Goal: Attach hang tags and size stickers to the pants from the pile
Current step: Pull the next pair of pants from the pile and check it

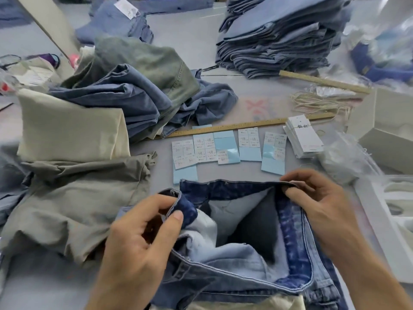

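On the table, both hands' grip pinching jeans (257, 231) waistband, sticker sheets (228, 148) print unreadable

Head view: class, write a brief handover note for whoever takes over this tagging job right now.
Left hand pinches the jeans waistband at its left end; right hand pinches it at the right, holding the waist open.
Size stickers lie in sheets just beyond the jeans, hang tags stacked to their right, strings behind.
This pair shows no tag or sticker yet.
Left: tag it, then the untagged pile.

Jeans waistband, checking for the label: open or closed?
Open: the left hand and right hand pinch the jeans waistband apart, exposing the inside.
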Demonstrator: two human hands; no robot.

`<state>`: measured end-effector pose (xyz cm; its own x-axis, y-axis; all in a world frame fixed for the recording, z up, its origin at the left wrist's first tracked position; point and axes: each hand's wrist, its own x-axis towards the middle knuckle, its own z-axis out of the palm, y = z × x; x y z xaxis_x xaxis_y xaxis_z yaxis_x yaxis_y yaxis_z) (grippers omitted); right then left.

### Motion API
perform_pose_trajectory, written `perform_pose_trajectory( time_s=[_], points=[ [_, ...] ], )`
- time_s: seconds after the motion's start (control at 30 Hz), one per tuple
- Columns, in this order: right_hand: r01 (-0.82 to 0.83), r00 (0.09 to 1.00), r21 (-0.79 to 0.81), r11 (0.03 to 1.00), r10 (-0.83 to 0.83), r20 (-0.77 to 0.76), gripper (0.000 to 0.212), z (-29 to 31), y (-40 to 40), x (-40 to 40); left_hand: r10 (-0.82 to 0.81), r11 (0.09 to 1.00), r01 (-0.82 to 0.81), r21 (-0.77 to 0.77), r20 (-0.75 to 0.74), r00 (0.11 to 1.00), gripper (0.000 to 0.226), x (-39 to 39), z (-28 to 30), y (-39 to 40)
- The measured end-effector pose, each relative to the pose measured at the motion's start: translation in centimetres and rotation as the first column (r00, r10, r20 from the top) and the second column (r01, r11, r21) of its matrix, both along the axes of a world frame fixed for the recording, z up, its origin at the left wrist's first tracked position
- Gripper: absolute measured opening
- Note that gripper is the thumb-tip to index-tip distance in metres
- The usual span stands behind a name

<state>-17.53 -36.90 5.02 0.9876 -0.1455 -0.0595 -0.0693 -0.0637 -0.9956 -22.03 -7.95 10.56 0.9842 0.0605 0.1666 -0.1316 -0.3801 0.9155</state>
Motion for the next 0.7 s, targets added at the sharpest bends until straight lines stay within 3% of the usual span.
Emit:
perform_pose_trajectory(
  time_s=[0.13, 0.23, 0.3, 0.4, 0.47, 0.5, 0.57, 0.63, 0.7],
  points=[
    [0.029, 0.99, 0.164, 0.986, -0.006, -0.139, 0.019, -0.5, 0.9, 0.0, -0.085, 0.992, 0.066, -0.103, -0.191, 0.978, 0.022, 0.3, -2.5, -0.8],
    [0.047, 0.99, 0.065, 0.997, -0.038, -0.136, 0.015, -1.2, 0.5, 0.2, -0.344, 0.936, 0.31, -0.167, -0.253, 0.904, 0.042, 0.7, -3.5, -0.5],
    [0.019, 0.993, -0.026, 0.999, -0.022, -0.12, 0.016, -1.6, 0.0, 0.2, -0.503, 0.863, 0.472, -0.179, -0.213, 0.838, 0.059, 1.2, -4.0, -0.4],
    [-0.01, 0.992, -0.132, 0.991, -0.007, -0.125, 0.021, -2.5, -0.8, 0.0, -0.321, 0.947, 0.321, -0.032, 0.003, 0.947, 0.074, 2.9, -7.0, 0.2],
    [-0.027, 0.988, -0.146, 0.989, 0.004, -0.154, 0.021, -2.8, -1.1, -0.1, -0.169, 0.984, 0.171, 0.041, -0.046, 0.985, 0.096, 4.8, -9.3, -0.2],
    [-0.038, 0.984, -0.148, 0.988, 0.011, -0.176, 0.022, -2.8, -1.1, 0.0, -0.161, 0.986, 0.153, -0.058, -0.173, 0.972, 0.096, 5.5, -10.1, -1.1],
    [-0.032, 0.982, -0.188, 0.982, -0.004, -0.188, 0.025, -2.6, -1.0, 0.1, -0.264, 0.952, 0.199, -0.231, -0.297, 0.918, 0.067, 6.5, -11.8, -2.8],
    [-0.002, 0.99, -0.425, 0.905, -0.058, -0.128, 0.023, -2.1, -1.0, -0.3, -0.258, 0.955, 0.211, -0.206, -0.236, 0.937, 0.046, 7.0, -12.7, -3.9],
    [-0.014, 0.999, -0.677, 0.735, -0.015, -0.037, 0.029, -0.8, -1.2, -1.7, -0.292, 0.952, 0.27, -0.142, -0.164, 0.942, 0.048, 7.6, -12.0, -4.7]
  ],
)
